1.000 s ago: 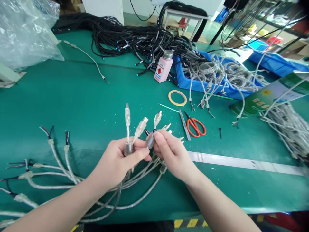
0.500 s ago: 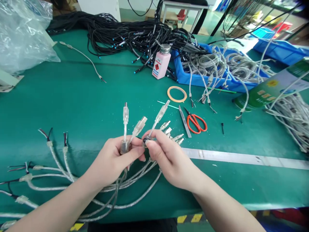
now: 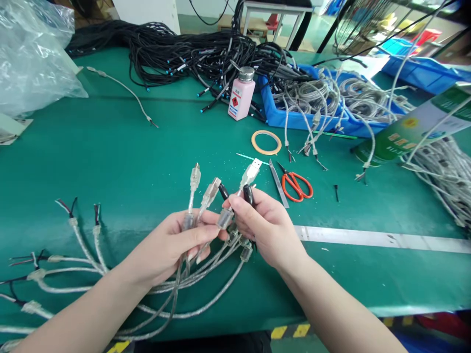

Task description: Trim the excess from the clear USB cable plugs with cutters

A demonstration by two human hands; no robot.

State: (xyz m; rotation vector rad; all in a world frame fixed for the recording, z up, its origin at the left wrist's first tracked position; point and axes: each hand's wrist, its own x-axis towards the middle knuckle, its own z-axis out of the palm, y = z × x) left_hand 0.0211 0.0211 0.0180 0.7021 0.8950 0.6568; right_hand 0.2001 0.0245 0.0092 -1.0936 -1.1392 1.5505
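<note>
Pinched in my left hand (image 3: 184, 240) are clear-jacketed USB cables; one square-ended USB plug (image 3: 210, 196) and a smaller plug (image 3: 195, 177) stick up from it. My right hand (image 3: 259, 223) closes on another cable below its flat USB plug (image 3: 251, 172), just above a clear grey ferrite lump (image 3: 225, 218), which the left fingertips touch. Also in my right hand is a tool with two black handle ends (image 3: 249, 195) pointing up; its working end is hidden. More cables with grey lumps (image 3: 246, 253) lie under both hands.
Orange-handled scissors (image 3: 296, 186), tweezers (image 3: 278, 184) and a tape roll (image 3: 266, 142) lie ahead right. Behind stand a pink bottle (image 3: 241, 94) and a blue bin (image 3: 272, 115) of cables. Black cables (image 3: 158, 54) heap at the back. Stripped cable ends (image 3: 73, 220) lie left.
My right hand has turned, and the black handles now show above its fingers. The flat USB plug has rotated to show its broad face. The smaller plug has tilted right.
</note>
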